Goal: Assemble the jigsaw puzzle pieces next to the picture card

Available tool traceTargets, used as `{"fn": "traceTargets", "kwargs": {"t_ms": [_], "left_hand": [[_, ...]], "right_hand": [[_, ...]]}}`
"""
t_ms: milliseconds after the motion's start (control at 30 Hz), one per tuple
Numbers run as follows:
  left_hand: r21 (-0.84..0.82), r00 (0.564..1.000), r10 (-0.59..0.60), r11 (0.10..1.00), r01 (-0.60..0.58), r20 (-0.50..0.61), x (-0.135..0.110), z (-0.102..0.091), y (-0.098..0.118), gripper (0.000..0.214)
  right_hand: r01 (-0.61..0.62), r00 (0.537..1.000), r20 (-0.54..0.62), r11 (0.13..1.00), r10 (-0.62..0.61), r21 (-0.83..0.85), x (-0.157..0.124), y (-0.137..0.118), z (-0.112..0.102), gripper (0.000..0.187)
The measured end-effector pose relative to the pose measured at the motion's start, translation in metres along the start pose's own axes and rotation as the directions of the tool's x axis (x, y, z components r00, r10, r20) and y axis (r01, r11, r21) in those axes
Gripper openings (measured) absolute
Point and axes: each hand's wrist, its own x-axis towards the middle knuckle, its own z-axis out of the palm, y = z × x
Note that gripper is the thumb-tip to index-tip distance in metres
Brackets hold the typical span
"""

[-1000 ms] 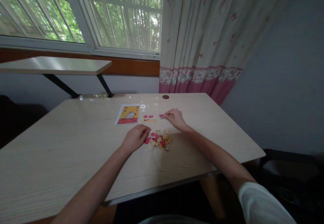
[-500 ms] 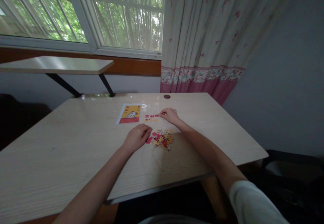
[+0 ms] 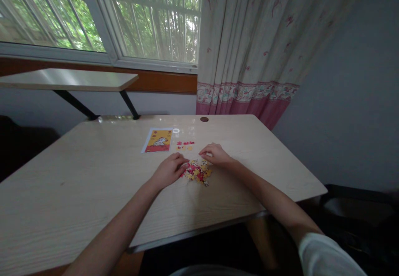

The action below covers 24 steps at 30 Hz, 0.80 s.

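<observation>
Since the head view is the only one, all of this is read from it: a loose heap of jigsaw pieces [image 3: 197,171], red and yellow, lies on the pale wooden table [image 3: 77,176] between the two hands. Such pieces look thin, light and stiff, likely cardboard. They should slide easily on the smooth top and are best pinched one at a time by the edges with thumb and forefinger, since a flat piece gives little to grip from above. The left hand [image 3: 169,170] rests knuckles up, its fingers curled, the tips touching the heap's left edge. The right hand [image 3: 216,154] sits at the heap's far right corner, fingers bent down toward it. Whether either hand pinches a piece cannot be told at this size. Beyond the heap, apart from both hands, lie a few separated pieces [image 3: 185,145] and a printed picture card [image 3: 158,140].
</observation>
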Motion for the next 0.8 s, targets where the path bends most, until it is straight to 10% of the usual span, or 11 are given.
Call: {"fn": "traceTargets", "kwargs": {"t_ms": [267, 467, 800], "left_hand": [[-0.231, 0.995, -0.084, 0.970, 0.070, -0.055, 0.004, -0.002, 0.003, 0.020], [-0.572, 0.946, -0.323, 0.778, 0.261, -0.007, 0.005, 0.005, 0.006, 0.028], [-0.612, 0.937, -0.340, 0.724, 0.318, 0.085, 0.006, 0.001, 0.018, 0.031]], "right_hand": [[0.032, 0.993, -0.113, 0.998, -0.027, 0.046, -0.007, -0.009, 0.001, 0.013], [0.096, 0.975, -0.198, 0.995, -0.100, -0.028, -0.011, -0.026, 0.011, 0.013], [0.213, 0.945, -0.226, 0.969, -0.237, -0.124, -0.015, -0.038, 0.005, 0.019]]}}
